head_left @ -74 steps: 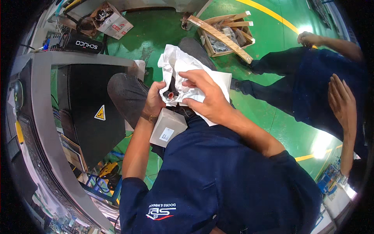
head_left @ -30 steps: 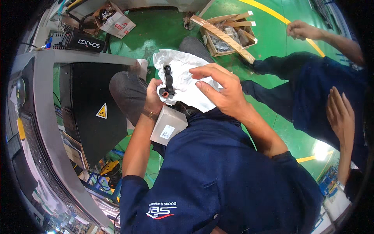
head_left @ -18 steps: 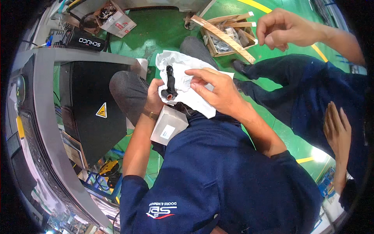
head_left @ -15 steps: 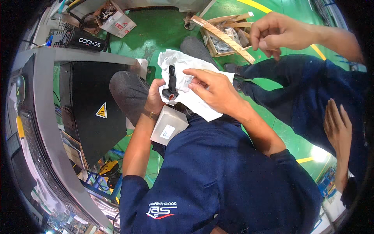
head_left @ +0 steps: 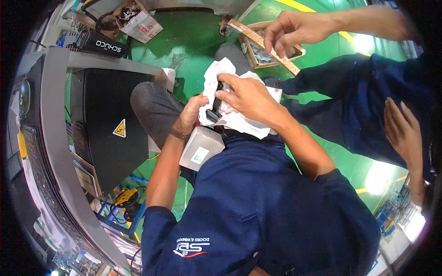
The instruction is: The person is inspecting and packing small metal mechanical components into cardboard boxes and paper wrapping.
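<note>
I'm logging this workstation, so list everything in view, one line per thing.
paper wrapping: one, white, crumpled in both hands over the lap
small part: one, black, inside the paper wrapping, pinched by the right fingers
small box: one, pale grey with a white label, on the lap below the left hand
cabinet: one, black with a yellow warning triangle, at left
wooden crate: one, light wood, on the green floor at top
cardboard box: one, brown, top left on the floor
co-worker's hands: two, one over the crate, one at the right edge
left hand: one, holding the paper wrapping
right hand: one, on the paper wrapping and small part
</note>
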Motion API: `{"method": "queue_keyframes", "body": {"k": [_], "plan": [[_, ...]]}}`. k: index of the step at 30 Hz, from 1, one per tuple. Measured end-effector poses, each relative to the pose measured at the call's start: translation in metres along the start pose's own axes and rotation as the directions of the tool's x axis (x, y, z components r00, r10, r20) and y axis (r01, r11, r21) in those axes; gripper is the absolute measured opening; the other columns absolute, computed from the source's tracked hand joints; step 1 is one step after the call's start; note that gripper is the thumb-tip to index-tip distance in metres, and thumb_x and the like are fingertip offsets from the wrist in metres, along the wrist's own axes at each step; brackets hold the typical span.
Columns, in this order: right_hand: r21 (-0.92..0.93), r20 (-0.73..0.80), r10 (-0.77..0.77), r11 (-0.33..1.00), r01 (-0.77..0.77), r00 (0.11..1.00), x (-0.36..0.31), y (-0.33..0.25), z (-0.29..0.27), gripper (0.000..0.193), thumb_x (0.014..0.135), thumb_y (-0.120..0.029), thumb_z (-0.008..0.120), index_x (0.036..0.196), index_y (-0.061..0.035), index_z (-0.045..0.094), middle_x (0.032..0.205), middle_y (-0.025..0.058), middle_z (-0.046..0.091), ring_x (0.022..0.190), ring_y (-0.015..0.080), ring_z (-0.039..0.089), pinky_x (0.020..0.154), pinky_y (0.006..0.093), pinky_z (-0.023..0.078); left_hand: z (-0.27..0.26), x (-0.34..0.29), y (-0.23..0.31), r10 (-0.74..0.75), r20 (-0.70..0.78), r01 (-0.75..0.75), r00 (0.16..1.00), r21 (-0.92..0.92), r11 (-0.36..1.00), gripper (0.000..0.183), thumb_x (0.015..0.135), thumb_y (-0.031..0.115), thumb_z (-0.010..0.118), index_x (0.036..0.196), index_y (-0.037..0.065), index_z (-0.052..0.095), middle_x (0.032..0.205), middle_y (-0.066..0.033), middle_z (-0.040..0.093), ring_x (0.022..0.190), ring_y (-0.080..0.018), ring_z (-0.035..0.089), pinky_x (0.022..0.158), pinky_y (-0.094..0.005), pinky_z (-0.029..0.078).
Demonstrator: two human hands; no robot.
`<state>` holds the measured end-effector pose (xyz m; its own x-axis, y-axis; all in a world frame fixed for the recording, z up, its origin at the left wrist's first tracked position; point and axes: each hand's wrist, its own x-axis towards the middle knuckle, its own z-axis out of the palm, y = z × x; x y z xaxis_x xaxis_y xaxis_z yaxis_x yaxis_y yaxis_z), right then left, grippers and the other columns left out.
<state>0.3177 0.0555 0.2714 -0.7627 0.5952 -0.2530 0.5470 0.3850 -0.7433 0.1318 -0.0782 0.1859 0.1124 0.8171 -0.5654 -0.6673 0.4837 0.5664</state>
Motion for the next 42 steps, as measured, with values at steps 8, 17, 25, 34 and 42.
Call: {"method": "queue_keyframes", "body": {"k": [8,17,25,34,42], "plan": [[0.296,0.006,-0.018,0.955,0.015,1.0,0.0,0.016,0.014,0.024,0.1,-0.017,0.071,0.115,-0.001,0.062,0.076,0.004,0.057,0.069,0.0122,0.056,0.065,0.0331,0.048,-0.007,0.005,-0.006,-0.024,-0.009,0.023,1.0,-0.101,0.995,0.052,0.105,0.034,0.053,0.147,0.004,0.056,0.127,-0.0075,0.071,0.103,-0.0176,0.073,0.091,-0.0334,0.061],[0.642,0.121,0.072,0.755,-0.133,0.99,-0.013,0.027,0.006,0.022,0.102,-0.012,0.067,0.119,0.0003,0.061,0.093,0.0009,0.061,0.08,0.0086,0.059,0.071,0.0251,0.05,0.003,0.005,0.003,0.009,0.062,-0.008,0.998,-0.019,1.0,0.058,0.11,0.043,0.049,0.149,0.001,0.055,0.13,-0.0085,0.071,0.112,-0.0189,0.072,0.1,-0.0346,0.058],[0.74,-0.034,0.158,0.668,-0.081,0.987,-0.018,0.036,0.002,0.019,0.098,-0.006,0.066,0.115,0.0013,0.062,0.087,0.0019,0.063,0.072,0.0088,0.061,0.066,0.0247,0.052,-0.005,0.018,-0.006,0.123,0.2,-0.112,0.972,-0.066,0.991,0.075,0.116,0.053,0.032,0.163,-0.005,0.035,0.159,-0.0135,0.052,0.143,-0.0223,0.054,0.123,-0.0382,0.038],[0.695,-0.104,0.234,0.713,-0.098,0.967,-0.026,0.042,-0.012,0.018,0.098,-0.003,0.061,0.115,0.002,0.059,0.093,0.0039,0.064,0.08,0.0104,0.062,0.069,0.0257,0.053,-0.001,0.012,-0.002,0.155,0.223,-0.177,0.962,0.085,0.981,0.071,0.117,0.043,0.038,0.166,-0.006,0.027,0.163,-0.0138,0.048,0.144,-0.0238,0.053,0.124,-0.0384,0.036],[0.475,-0.149,0.048,0.88,0.028,0.988,-0.023,0.035,0.007,0.021,0.096,-0.011,0.069,0.113,-0.0018,0.063,0.083,-0.0007,0.056,0.075,0.009,0.054,0.067,0.0287,0.047,0.0,0.018,-0.008,0.152,0.137,-0.163,0.979,0.073,0.984,0.059,0.115,0.044,0.045,0.153,0.0,0.051,0.145,-0.0083,0.065,0.132,-0.0201,0.062,0.118,-0.0385,0.043]]}}
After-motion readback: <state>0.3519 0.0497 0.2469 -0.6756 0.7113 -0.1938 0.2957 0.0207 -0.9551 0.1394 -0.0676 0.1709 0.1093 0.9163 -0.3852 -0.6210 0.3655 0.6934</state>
